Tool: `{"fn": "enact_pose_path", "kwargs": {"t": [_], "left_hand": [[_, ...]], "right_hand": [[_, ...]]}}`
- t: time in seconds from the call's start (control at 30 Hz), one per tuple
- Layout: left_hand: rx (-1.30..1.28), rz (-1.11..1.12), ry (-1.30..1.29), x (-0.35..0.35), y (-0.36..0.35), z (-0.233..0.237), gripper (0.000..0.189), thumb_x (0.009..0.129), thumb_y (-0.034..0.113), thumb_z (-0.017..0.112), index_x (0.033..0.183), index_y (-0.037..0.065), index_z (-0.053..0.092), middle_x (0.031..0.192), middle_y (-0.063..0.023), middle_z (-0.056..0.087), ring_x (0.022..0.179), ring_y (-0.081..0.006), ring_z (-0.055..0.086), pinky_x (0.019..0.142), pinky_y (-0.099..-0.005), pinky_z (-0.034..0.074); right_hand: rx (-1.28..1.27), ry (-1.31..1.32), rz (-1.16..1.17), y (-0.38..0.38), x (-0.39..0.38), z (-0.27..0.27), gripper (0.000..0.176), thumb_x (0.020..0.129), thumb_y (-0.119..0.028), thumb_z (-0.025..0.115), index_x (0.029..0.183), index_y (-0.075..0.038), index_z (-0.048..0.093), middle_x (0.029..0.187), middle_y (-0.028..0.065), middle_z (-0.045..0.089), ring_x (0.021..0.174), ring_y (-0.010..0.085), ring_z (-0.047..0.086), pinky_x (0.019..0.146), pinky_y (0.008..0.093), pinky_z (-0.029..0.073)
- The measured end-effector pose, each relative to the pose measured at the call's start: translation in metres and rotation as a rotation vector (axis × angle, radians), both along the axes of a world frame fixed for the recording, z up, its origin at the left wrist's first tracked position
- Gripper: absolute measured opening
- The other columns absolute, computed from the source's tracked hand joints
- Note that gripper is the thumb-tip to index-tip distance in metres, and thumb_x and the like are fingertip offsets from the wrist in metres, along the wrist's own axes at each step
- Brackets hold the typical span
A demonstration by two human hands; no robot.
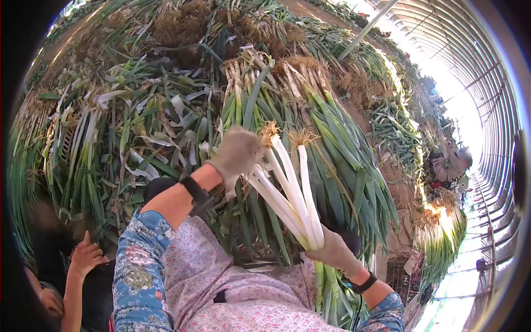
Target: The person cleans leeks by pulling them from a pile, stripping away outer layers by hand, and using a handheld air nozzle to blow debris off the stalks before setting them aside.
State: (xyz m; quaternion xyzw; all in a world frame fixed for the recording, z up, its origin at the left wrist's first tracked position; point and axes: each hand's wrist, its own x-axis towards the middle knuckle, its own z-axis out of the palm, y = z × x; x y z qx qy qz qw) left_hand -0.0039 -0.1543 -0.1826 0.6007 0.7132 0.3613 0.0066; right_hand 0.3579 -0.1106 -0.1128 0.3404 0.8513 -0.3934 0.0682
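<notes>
My right hand (335, 254), in a tan glove, is wrapped round several green onions (296, 205). Their white stalks point up and away from me, and their green leaves hang below the hand. Two of them show bushy tan roots at the tips. My left hand (238, 154), gloved too and a little blurred, is curled closed beside the root ends, against the leftmost stalks. What its fingers hold is hidden. Beyond the hands lies a big pile of unpeeled green onions (343, 144), roots facing away.
Loose leaves and peelings (160, 122) cover the ground at left, near more onions (83, 149). Another person's hand (87, 254) is at lower left. At right are a crate (399, 272), an onion bundle (440, 238), a distant person (447, 166) and the greenhouse frame (487, 105).
</notes>
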Motion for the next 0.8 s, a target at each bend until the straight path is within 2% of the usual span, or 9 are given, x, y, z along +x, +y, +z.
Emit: {"fn": "enact_pose_path", "kwargs": {"t": [0.07, 0.13, 0.23, 0.27, 0.37, 0.47, 0.6, 0.7, 0.8], "left_hand": [[0.191, 0.101, -0.149, -0.036, 0.002, -0.008, 0.023, 0.087, 0.026, 0.069, 0.074, 0.007, 0.070, 0.073, -0.0166, 0.066, 0.078, -0.0335, 0.069, 0.073, -0.0427, 0.052], [-0.456, 0.394, -0.008, -0.073, -0.005, 0.021, 0.011, 0.085, 0.017, 0.071, 0.088, 0.007, 0.070, 0.093, -0.0156, 0.071, 0.094, -0.0303, 0.069, 0.087, -0.0398, 0.052], [-0.031, -0.196, -0.164, -0.082, -0.021, 0.010, 0.036, 0.084, 0.013, 0.074, 0.118, 0.005, 0.064, 0.121, -0.0156, 0.066, 0.117, -0.0290, 0.061, 0.103, -0.0382, 0.046], [-0.116, -0.461, -0.280, -0.075, -0.023, 0.019, 0.061, 0.083, 0.014, 0.075, 0.137, 0.004, 0.050, 0.138, -0.0165, 0.054, 0.132, -0.0279, 0.050, 0.112, -0.0375, 0.039], [-0.274, -0.562, -0.362, -0.038, -0.035, 0.032, 0.059, 0.080, 0.012, 0.078, 0.133, 0.006, 0.054, 0.140, -0.0197, 0.051, 0.135, -0.0303, 0.047, 0.115, -0.0377, 0.036], [-0.150, -0.528, -0.343, -0.017, -0.037, 0.025, 0.058, 0.077, 0.008, 0.080, 0.131, 0.009, 0.058, 0.147, -0.0198, 0.043, 0.136, -0.0321, 0.045, 0.116, -0.0383, 0.034], [-0.050, -0.573, -0.622, -0.001, -0.028, 0.011, 0.042, 0.076, 0.003, 0.080, 0.116, 0.009, 0.068, 0.142, -0.0184, 0.048, 0.133, -0.0333, 0.047, 0.114, -0.0397, 0.034], [0.131, -0.531, -0.406, -0.006, -0.008, -0.003, 0.032, 0.079, 0.002, 0.074, 0.110, 0.007, 0.070, 0.122, -0.0144, 0.062, 0.123, -0.0316, 0.054, 0.107, -0.0426, 0.040], [-0.012, -0.166, 0.039, -0.039, -0.011, 0.006, 0.020, 0.081, 0.001, 0.068, 0.101, 0.005, 0.071, 0.101, -0.0101, 0.068, 0.109, -0.0302, 0.060, 0.096, -0.0435, 0.044]], "right_hand": [[-0.034, 0.020, -0.013, 0.003, 0.003, -0.002, 0.071, 0.071, -0.025, 0.080, 0.133, -0.003, 0.053, 0.104, 0.0231, 0.069, 0.099, 0.0390, 0.068, 0.087, 0.0416, 0.052], [-0.045, 0.017, -0.048, 0.004, 0.005, 0.002, 0.072, 0.071, -0.023, 0.081, 0.134, -0.003, 0.053, 0.106, 0.0220, 0.069, 0.100, 0.0365, 0.068, 0.089, 0.0400, 0.051], [-0.052, 0.018, -0.052, 0.005, 0.004, 0.004, 0.074, 0.071, -0.022, 0.081, 0.136, -0.003, 0.052, 0.109, 0.0209, 0.069, 0.103, 0.0348, 0.068, 0.090, 0.0392, 0.051], [-0.072, 0.020, -0.045, 0.006, 0.004, 0.002, 0.075, 0.070, -0.022, 0.081, 0.136, -0.003, 0.052, 0.109, 0.0208, 0.069, 0.102, 0.0344, 0.068, 0.090, 0.0389, 0.051], [-0.114, 0.003, -0.043, 0.007, 0.002, 0.005, 0.075, 0.071, -0.022, 0.082, 0.136, -0.003, 0.051, 0.109, 0.0204, 0.069, 0.101, 0.0331, 0.068, 0.090, 0.0381, 0.051], [-0.119, -0.019, -0.045, 0.007, -0.001, 0.011, 0.074, 0.071, -0.022, 0.082, 0.136, -0.002, 0.051, 0.110, 0.0196, 0.069, 0.102, 0.0310, 0.068, 0.091, 0.0372, 0.050], [-0.123, -0.019, -0.039, 0.008, 0.003, 0.009, 0.073, 0.072, -0.022, 0.081, 0.136, -0.002, 0.051, 0.111, 0.0182, 0.068, 0.102, 0.0283, 0.067, 0.092, 0.0362, 0.050], [-0.170, -0.024, -0.060, 0.006, -0.001, 0.012, 0.072, 0.072, -0.020, 0.081, 0.136, -0.002, 0.052, 0.111, 0.0168, 0.069, 0.101, 0.0254, 0.067, 0.093, 0.0351, 0.049], [-0.196, -0.021, -0.073, 0.007, -0.001, 0.011, 0.071, 0.072, -0.018, 0.081, 0.135, -0.002, 0.053, 0.110, 0.0151, 0.069, 0.100, 0.0221, 0.066, 0.093, 0.0339, 0.049]]}}
